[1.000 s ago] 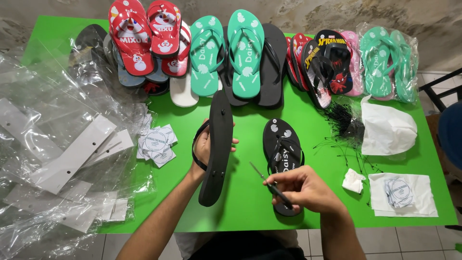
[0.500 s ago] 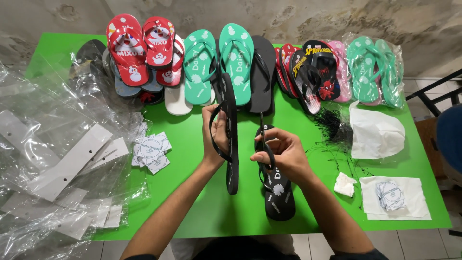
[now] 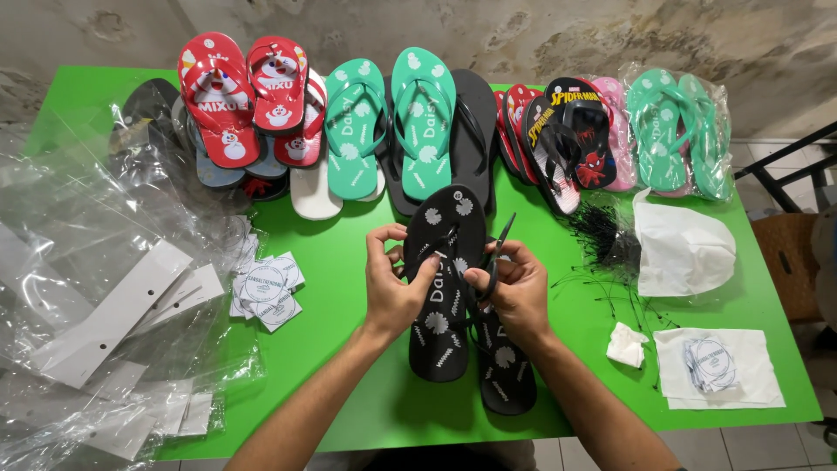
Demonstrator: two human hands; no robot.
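Our left hand [image 3: 392,283] grips a black rubber flip-flop with white flower prints [image 3: 443,279] above the green table [image 3: 349,235]; our right hand [image 3: 514,292] pinches slim black scissors [image 3: 497,253] beside its strap. A stack of square white labels [image 3: 264,286] lies left, beside clear plastic bags [image 3: 96,253]. The second black flip-flop [image 3: 506,371] is half hidden beneath our right hand.

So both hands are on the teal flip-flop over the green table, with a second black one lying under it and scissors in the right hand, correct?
Not quite: the flip-flop in both hands is black with white flower prints, not teal. The head view shows the left hand and right hand gripping it above the green table. The second black flip-flop does lie beneath, and the right hand holds the scissors.
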